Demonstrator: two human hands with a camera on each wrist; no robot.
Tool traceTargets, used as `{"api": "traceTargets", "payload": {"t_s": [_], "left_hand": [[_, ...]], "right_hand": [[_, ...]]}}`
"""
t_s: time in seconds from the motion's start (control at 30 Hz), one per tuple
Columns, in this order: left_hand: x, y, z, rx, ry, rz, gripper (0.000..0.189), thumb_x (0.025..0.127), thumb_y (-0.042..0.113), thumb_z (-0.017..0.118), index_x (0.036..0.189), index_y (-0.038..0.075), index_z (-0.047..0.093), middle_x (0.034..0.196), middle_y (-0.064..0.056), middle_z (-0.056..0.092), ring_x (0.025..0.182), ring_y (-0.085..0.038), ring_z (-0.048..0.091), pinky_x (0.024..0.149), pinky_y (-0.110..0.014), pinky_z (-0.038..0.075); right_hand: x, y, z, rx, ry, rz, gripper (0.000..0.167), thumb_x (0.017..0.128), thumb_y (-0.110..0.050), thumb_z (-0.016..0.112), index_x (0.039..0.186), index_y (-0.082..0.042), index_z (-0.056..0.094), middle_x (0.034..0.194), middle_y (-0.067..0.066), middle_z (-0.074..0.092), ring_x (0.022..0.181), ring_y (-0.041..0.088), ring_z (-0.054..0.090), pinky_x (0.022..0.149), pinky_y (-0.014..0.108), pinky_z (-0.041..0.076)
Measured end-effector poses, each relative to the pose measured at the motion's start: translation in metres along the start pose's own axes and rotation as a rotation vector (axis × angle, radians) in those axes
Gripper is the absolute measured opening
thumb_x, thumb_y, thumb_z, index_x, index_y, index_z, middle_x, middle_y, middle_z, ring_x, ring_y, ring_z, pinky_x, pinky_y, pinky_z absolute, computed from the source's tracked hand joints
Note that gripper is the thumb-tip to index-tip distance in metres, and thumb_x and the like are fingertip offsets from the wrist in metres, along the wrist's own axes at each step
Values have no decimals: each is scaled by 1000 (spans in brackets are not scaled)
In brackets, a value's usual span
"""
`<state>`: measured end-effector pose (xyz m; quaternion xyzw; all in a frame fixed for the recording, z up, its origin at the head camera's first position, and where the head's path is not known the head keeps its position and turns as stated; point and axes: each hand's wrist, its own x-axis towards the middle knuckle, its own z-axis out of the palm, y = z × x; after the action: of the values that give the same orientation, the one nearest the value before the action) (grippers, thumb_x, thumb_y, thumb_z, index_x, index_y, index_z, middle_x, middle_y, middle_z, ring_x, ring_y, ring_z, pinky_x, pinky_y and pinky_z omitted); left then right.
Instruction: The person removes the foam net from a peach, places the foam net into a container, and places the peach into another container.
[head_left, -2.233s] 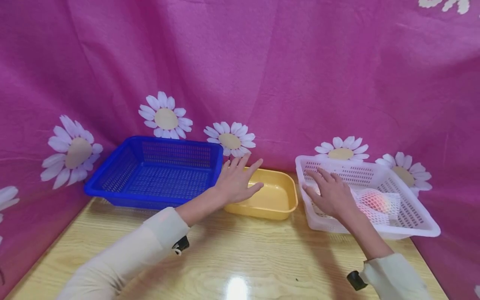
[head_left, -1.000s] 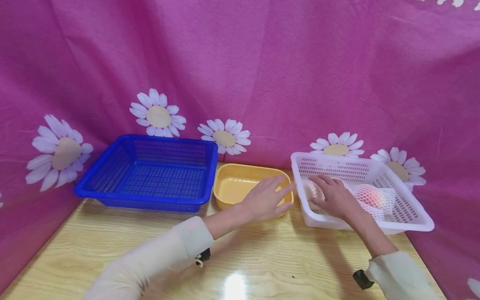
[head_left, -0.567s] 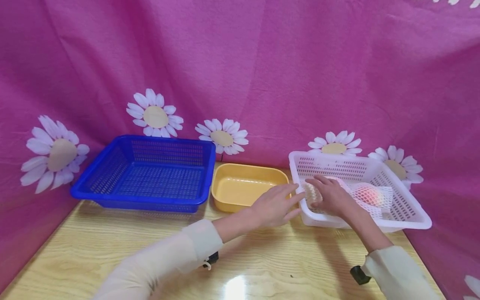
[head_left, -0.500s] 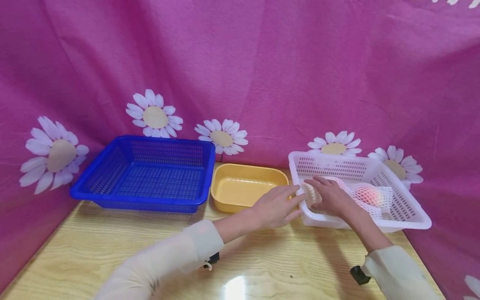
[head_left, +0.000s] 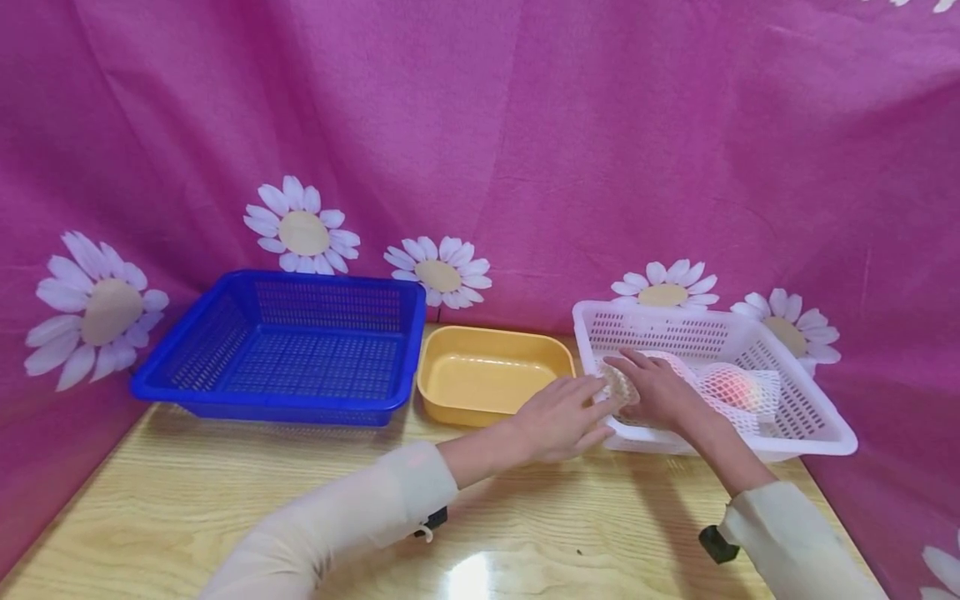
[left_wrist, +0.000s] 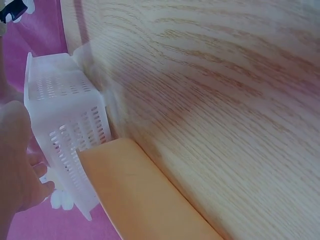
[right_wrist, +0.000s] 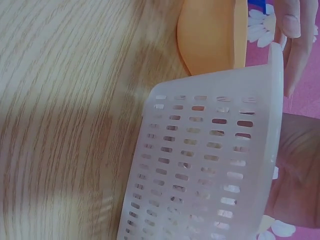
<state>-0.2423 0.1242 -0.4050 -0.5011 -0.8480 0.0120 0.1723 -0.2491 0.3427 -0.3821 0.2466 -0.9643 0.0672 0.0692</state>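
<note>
In the head view my right hand reaches into the white basket, its thumb and fingers around a cream net-wrapped piece at the basket's left end. The piece is partly covered by the hand, and its kind is hidden. My left hand comes in over the basket's left rim, fingers extended, fingertips right at the cream piece. Beside the right hand lies a reddish-yellow round fruit in a white foam net. Behind the hand shows a pink foam net. The right wrist view shows mainly the basket's slotted wall.
A yellow tray stands just left of the white basket. Farther left is a larger blue basket. All three sit at the back of the wooden table, before a pink curtain with daisies.
The left hand has moved right, from above the yellow tray to the white basket's left rim. The right hand has lowered into the basket and closed around the cream piece.
</note>
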Motion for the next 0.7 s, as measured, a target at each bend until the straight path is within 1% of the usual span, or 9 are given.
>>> {"api": "traceTargets", "payload": {"t_s": [0.1,0.17,0.3,0.4,0.53,0.63,0.7], "left_hand": [[2,0,0,-8,1,6,51,107,44,38,152,21,44,149,-9,46,137,-22,42,112,-34,33],[3,0,1,-31,-5,4,50,108,41,36,152,20,44,149,-10,46,138,-22,40,114,-33,31],[6,-3,4,-78,3,17,47,109,36,36,150,18,47,147,-11,47,138,-22,41,115,-32,30],[9,-4,6,-75,23,50,45,108,34,37,148,16,49,144,-11,50,136,-23,43,114,-33,31],[13,-3,7,-72,32,87,44,108,33,39,147,15,50,144,-10,51,137,-22,42,116,-32,28],[15,-2,8,-67,19,102,44,108,34,38,146,17,52,146,-9,49,140,-22,38,117,-32,24],[15,-1,8,-33,8,117,43,108,35,37,146,19,52,147,-9,49,141,-23,37,118,-33,24]], "right_hand": [[1,1,0,-9,10,-29,79,69,-12,89,137,3,53,140,32,47,118,55,50,99,64,40],[2,2,1,-9,9,-43,79,69,-12,88,138,3,52,140,32,47,119,54,50,99,63,40],[3,2,3,0,0,-53,81,68,-11,88,139,4,51,141,33,46,121,52,51,100,63,39],[4,2,3,-3,-11,-50,80,68,-11,87,138,4,52,141,34,45,122,51,51,99,62,40],[4,4,5,-5,-32,-43,78,69,-17,88,137,2,53,139,33,48,119,52,52,96,63,43],[4,5,6,-3,-37,-47,80,69,-22,89,137,2,54,136,33,50,114,53,55,93,63,45],[4,6,6,-5,-30,-61,81,69,-22,90,136,2,53,134,32,51,110,53,56,91,63,46]]}}
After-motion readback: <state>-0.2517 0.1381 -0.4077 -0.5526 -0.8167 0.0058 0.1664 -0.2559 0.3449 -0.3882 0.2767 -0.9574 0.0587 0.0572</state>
